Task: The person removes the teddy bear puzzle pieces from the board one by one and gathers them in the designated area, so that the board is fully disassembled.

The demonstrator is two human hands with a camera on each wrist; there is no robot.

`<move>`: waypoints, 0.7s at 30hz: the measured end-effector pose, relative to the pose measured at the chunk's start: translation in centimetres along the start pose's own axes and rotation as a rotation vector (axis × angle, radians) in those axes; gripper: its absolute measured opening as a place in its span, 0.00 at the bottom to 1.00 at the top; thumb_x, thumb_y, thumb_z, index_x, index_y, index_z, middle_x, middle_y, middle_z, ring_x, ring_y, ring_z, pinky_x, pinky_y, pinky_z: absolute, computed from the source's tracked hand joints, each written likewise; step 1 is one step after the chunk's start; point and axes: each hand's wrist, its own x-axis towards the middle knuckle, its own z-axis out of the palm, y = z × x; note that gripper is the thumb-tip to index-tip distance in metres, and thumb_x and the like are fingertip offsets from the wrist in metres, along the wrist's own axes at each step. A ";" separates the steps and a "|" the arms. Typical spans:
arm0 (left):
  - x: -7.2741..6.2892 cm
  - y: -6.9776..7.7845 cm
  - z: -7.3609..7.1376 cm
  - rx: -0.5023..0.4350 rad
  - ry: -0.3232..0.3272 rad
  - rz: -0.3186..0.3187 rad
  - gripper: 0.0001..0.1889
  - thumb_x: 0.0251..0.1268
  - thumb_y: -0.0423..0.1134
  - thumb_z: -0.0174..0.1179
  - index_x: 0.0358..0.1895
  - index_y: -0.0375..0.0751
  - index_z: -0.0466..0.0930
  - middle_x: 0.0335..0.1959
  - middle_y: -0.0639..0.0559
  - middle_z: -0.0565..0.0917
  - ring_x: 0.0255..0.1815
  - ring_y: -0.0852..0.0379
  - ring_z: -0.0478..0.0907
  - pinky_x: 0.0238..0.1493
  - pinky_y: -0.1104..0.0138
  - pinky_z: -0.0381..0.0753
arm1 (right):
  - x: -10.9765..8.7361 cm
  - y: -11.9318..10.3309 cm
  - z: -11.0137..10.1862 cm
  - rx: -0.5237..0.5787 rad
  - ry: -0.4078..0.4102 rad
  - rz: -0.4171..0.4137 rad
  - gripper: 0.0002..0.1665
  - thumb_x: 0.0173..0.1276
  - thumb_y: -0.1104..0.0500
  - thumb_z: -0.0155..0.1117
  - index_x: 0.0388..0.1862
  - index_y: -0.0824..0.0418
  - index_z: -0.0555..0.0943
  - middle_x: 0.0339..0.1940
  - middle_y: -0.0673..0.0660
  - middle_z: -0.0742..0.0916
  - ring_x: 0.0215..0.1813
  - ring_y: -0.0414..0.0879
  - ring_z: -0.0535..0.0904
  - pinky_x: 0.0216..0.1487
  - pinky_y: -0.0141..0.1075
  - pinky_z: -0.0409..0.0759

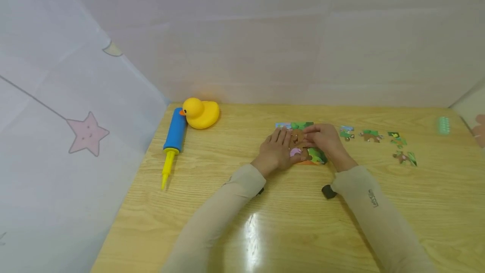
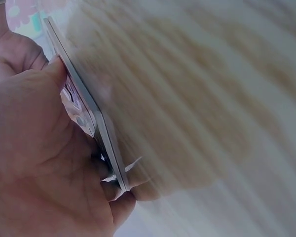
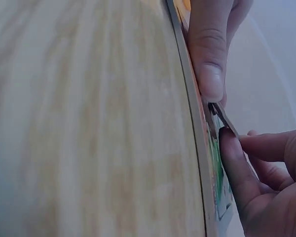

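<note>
A jigsaw puzzle with a brown animal, green parts and a lilac patch lies on the wooden table. My left hand rests across its left and lower part, fingers extended and thumb spread to the right. From the left wrist view, the thumb and fingers lie along the edge of the thin puzzle board. My right hand is over the puzzle's right side. In the right wrist view its thumb and fingers pinch a thin puzzle piece, tilted up from the board; its picture is hidden.
To the right lie several loose puzzle pieces, some joined or close together. A mint-green studded item sits at the far right. On the left are a yellow rubber duck and a blue and yellow hand pump. Pale cloth walls border the table.
</note>
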 end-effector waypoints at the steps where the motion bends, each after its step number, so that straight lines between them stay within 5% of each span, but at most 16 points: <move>1: 0.0 0.0 -0.1 -0.001 -0.002 -0.003 0.50 0.71 0.77 0.29 0.84 0.46 0.33 0.86 0.51 0.35 0.86 0.53 0.31 0.85 0.61 0.41 | 0.0 -0.1 0.0 -0.009 0.002 0.000 0.20 0.77 0.65 0.55 0.63 0.73 0.77 0.50 0.62 0.84 0.34 0.33 0.84 0.43 0.28 0.87; 11: 0.1 0.1 0.0 0.003 -0.022 -0.013 0.51 0.70 0.78 0.28 0.84 0.46 0.31 0.86 0.52 0.33 0.86 0.54 0.29 0.85 0.61 0.39 | 0.3 -0.2 0.0 -0.046 -0.155 -0.009 0.26 0.79 0.62 0.54 0.73 0.67 0.70 0.69 0.70 0.76 0.62 0.59 0.81 0.50 0.35 0.87; 21: 0.1 0.0 0.0 0.001 0.004 0.002 0.50 0.72 0.77 0.28 0.84 0.44 0.32 0.86 0.50 0.34 0.86 0.52 0.31 0.85 0.60 0.42 | 0.2 0.1 -0.6 0.026 -0.066 0.037 0.23 0.80 0.63 0.49 0.70 0.68 0.74 0.63 0.65 0.78 0.41 0.37 0.81 0.47 0.30 0.87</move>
